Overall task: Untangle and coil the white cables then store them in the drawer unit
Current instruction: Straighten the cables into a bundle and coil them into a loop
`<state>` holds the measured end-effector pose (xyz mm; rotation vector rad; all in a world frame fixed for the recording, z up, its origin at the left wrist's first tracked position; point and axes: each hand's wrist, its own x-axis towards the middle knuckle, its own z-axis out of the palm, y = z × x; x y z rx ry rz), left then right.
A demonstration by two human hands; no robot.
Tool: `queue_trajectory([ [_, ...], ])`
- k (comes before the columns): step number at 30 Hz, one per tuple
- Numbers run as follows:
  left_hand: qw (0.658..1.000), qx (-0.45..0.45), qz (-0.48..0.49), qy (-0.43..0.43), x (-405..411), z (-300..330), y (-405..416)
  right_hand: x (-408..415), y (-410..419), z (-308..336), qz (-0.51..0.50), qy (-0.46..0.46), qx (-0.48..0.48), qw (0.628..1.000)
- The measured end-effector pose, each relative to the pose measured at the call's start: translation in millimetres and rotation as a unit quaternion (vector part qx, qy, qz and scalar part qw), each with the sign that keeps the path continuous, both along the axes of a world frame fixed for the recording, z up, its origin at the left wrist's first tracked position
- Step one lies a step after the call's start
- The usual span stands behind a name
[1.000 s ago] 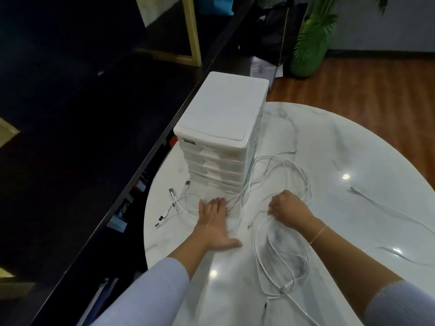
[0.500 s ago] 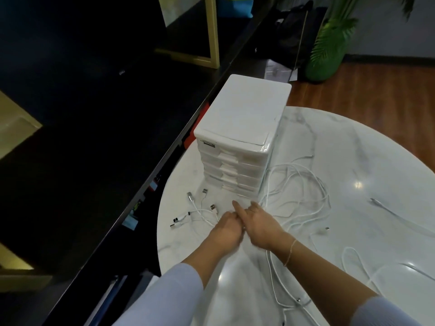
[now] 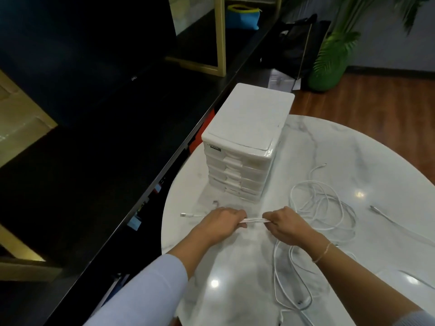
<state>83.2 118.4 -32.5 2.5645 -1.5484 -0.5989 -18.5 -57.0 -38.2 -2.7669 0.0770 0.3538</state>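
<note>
Closest to me, both hands grip one bundle of white cables (image 3: 255, 221): left hand (image 3: 221, 222) and right hand (image 3: 286, 223) curled round it, strands running straight across between them. The loose tangle (image 3: 322, 208) lies right; the drawer unit (image 3: 244, 147) stands just beyond, drawers closed.

The short run of white cables (image 3: 254, 221) between the left hand (image 3: 222, 221) and right hand (image 3: 286, 223) disappears inside both curled fists, strand count unclear. The dark label (image 3: 214, 148) on the white plastic drawer unit (image 3: 247, 128) is unreadable. Right of that unit, the white marble tabletop (image 3: 353, 149) is cut off by the frame edge.
</note>
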Motion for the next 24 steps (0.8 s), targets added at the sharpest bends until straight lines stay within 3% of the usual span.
queue_trajectory([
  [4, 0.998, 0.025, -0.058, -0.02, -5, 20, -9, 1, 4, 24, -0.027, 0.116, 0.029, 0.992],
  [6, 0.996, 0.027, -0.084, -0.023, -9, 29, -15, 4, 10, 37, -0.054, 0.169, 0.12, 0.977],
  [8, 0.995, 0.007, -0.085, -0.042, -15, 36, -21, 7, 17, 49, -0.131, 0.206, 0.278, 0.929],
  [10, 0.996, -0.034, -0.049, -0.064, -21, 41, -24, 8, 20, 58, -0.217, 0.2, 0.423, 0.857],
  [12, 0.995, -0.077, -0.011, -0.064, -23, 43, -19, 6, 19, 58, -0.269, 0.168, 0.49, 0.812],
  [14, 0.99, -0.126, 0.031, -0.048, -23, 43, -10, -2, 19, 53, -0.264, 0.124, 0.465, 0.836],
  [16, 0.963, -0.221, 0.152, 0.019, -26, 51, -2, -8, 25, 52, -0.247, 0.088, 0.438, 0.86],
  [18, 0.896, -0.246, 0.346, 0.128, -30, 62, 2, -13, 33, 54, -0.226, 0.065, 0.407, 0.883],
  [20, 0.793, -0.176, 0.488, 0.319, -33, 66, 6, -19, 42, 54, -0.189, 0.047, 0.349, 0.917],
  [22, 0.66, -0.133, 0.52, 0.525, -39, 68, 10, -26, 52, 53, -0.164, 0.031, 0.316, 0.934],
  [24, 0.547, -0.174, 0.539, 0.616, -41, 68, 13, -33, 59, 52, -0.161, 0.021, 0.304, 0.939],
])
